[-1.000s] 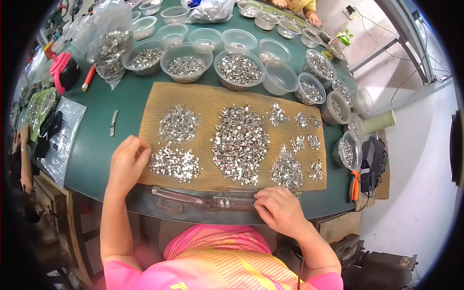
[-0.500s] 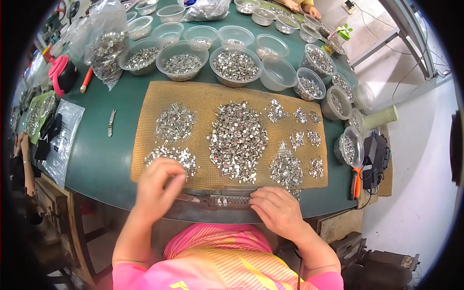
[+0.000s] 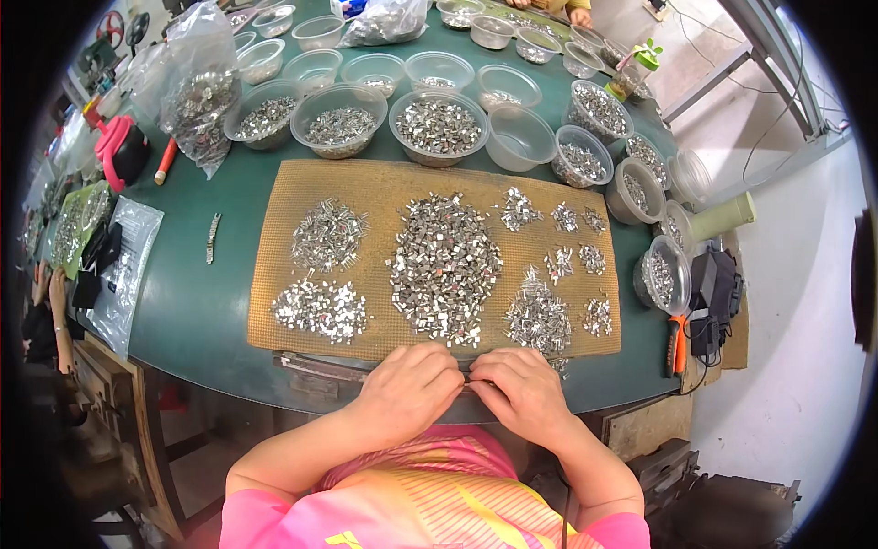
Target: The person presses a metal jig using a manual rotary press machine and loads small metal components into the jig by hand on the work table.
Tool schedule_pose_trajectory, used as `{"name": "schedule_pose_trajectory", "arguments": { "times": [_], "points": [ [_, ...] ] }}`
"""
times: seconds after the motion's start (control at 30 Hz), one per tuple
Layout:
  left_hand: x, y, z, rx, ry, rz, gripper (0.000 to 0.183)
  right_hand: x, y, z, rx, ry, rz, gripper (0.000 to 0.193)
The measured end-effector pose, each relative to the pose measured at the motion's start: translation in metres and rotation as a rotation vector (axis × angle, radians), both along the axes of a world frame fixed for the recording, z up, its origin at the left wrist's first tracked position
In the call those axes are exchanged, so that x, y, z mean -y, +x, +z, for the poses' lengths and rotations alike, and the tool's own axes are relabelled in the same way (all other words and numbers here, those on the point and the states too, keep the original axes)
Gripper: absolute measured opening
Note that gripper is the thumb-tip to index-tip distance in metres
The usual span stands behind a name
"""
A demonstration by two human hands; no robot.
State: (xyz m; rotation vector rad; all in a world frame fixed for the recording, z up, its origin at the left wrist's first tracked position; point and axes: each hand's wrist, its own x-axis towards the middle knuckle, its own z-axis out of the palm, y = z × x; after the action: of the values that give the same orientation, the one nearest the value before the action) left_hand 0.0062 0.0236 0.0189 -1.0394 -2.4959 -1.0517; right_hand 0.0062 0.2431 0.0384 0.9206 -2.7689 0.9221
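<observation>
My left hand (image 3: 412, 389) and right hand (image 3: 523, 392) cover part of the rail (image 3: 320, 367) at the mat's (image 3: 366, 179) six o'clock, whatever they grasp I cannot tell, and a careless nudge could scatter the four-o'clock pile (image 3: 538, 316)

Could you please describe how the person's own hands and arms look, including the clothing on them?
The left hand and right hand wear no gloves, and no watch or bracelet shows at the wrists. The forearms are uncovered. The left sleeve and right sleeve are short and bright pink.
</observation>
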Motion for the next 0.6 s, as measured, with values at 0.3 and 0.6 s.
{"name": "schedule_pose_trajectory", "arguments": {
  "times": [0.3,0.6],
  "points": [
    [0.006,-0.005,-0.001,0.01,-0.016,-0.036,0.021,0.0,-0.007,0.002,0.034,0.037,0.018,0.015],
    [0.075,-0.013,0.02,0.109,0.132,0.206,0.017,0.013,-0.005,0.008,-0.058,0.164,0.047,0.019]
  ]
}}
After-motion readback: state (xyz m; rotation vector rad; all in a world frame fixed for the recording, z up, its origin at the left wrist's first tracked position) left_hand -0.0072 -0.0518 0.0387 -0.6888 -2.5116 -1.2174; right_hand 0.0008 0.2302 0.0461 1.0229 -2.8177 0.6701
